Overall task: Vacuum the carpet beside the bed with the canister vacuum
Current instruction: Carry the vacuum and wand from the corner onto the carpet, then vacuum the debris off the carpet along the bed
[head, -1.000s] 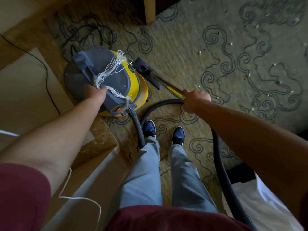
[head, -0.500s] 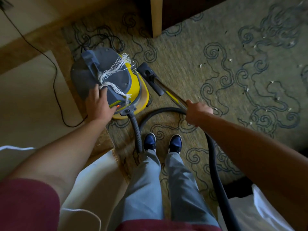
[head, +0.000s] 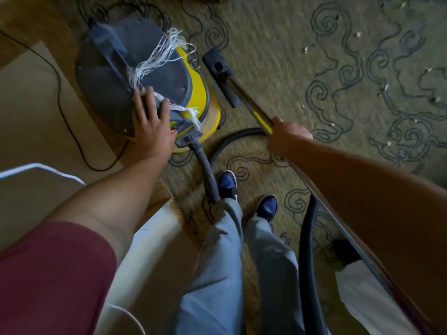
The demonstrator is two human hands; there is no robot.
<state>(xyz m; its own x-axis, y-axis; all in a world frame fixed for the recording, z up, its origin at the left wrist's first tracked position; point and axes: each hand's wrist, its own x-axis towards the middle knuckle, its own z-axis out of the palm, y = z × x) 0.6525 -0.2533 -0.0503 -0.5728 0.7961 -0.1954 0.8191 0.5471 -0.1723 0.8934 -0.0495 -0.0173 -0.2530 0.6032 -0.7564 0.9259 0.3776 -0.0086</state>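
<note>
The yellow canister vacuum point(head: 193, 93) with a grey lid and white strings tied to its handle stands on the patterned carpet point(head: 278, 56) at upper left. My left hand point(head: 152, 126) lies flat on the lid's near end, fingers spread, thumb beside a glowing orange switch. My right hand point(head: 287, 136) is closed around the metal wand point(head: 251, 107). The black floor nozzle point(head: 217, 66) rests on the carpet just right of the canister. A black hose point(head: 208, 172) loops from the canister past my shoes and runs down the right side.
White scraps of litter point(head: 358, 35) dot the carpet at right. A black power cord point(head: 72, 131) trails over the pale floor at left. White bedding point(head: 362, 293) shows at lower right, pale fabric at lower left. My feet in blue shoes point(head: 227, 182) stand between the hose loops.
My left hand slid from the handle down to the lid's near end by the switch. The view has closed in on the canister. My right hand keeps its grip on the wand.
</note>
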